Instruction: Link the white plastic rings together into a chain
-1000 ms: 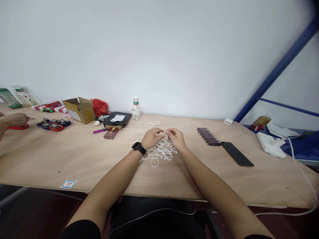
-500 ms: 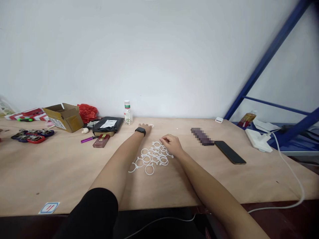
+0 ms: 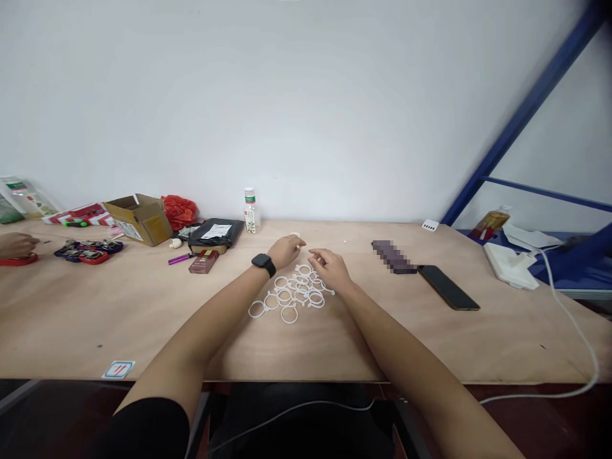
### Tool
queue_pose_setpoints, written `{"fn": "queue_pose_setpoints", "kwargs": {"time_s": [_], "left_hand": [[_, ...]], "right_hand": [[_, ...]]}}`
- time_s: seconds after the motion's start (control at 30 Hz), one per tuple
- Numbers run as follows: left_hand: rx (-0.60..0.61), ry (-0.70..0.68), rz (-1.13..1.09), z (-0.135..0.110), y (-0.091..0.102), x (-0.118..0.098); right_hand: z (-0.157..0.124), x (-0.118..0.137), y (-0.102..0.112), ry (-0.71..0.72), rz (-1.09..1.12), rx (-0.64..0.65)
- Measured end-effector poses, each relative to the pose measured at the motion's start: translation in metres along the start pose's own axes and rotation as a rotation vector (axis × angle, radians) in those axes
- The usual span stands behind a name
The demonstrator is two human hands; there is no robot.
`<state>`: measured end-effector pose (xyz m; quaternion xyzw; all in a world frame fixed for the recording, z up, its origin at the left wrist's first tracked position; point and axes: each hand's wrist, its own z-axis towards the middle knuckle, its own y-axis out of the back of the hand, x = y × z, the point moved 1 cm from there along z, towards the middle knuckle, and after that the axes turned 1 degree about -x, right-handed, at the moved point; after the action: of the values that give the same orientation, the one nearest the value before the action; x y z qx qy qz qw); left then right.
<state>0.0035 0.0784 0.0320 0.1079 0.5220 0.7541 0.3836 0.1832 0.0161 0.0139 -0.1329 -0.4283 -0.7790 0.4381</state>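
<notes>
A pile of white plastic rings with small tabs lies on the table in front of me, some overlapping. My left hand, with a black watch on its wrist, is just behind the pile. Its fingers point right, loosely bent and apart, and nothing shows in them. One white ring lies behind that hand, partly hidden by it. Above the pile's right back edge is my right hand, thumb and fingertips apart, with nothing visible between them. The fingertips of both hands face each other across a small gap.
To the left stand a bottle, a black parcel, a maroon box and an open carton. A phone and a white charger lie right. Another person's hand is at far left.
My left hand has drawn back from the far ring toward my right hand. My right hand's pinched fingers have parted. The view has shifted left, bringing another person's hand in.
</notes>
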Motion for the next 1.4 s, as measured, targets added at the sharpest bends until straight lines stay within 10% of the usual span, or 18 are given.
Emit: {"fn": "queue_pose_setpoints", "kwargs": {"time_s": [0.17, 0.63, 0.87, 1.0, 1.23, 1.4], "left_hand": [[-0.356, 0.029, -0.367, -0.034, 0.002, -0.041], [-0.460, 0.258, -0.852, -0.051, 0.000, -0.047], [-0.189, 0.021, -0.124, -0.058, 0.020, -0.033], [0.050, -0.067, 0.076, -0.062, 0.016, -0.029], [0.020, 0.032, 0.066, -0.066, 0.004, -0.026], [-0.044, 0.114, 0.088, -0.066, 0.000, -0.015]], "right_hand": [[0.000, 0.013, -0.001, -0.004, 0.121, -0.133], [-0.003, 0.015, -0.016, -0.168, 0.493, 0.007], [0.039, -0.016, -0.022, -0.161, 0.233, 0.053], [0.087, -0.045, -0.044, -0.034, -0.256, 0.309], [0.122, -0.068, -0.090, -0.032, -0.440, 0.526], [0.114, -0.064, -0.083, -0.014, -0.444, 0.521]]}}
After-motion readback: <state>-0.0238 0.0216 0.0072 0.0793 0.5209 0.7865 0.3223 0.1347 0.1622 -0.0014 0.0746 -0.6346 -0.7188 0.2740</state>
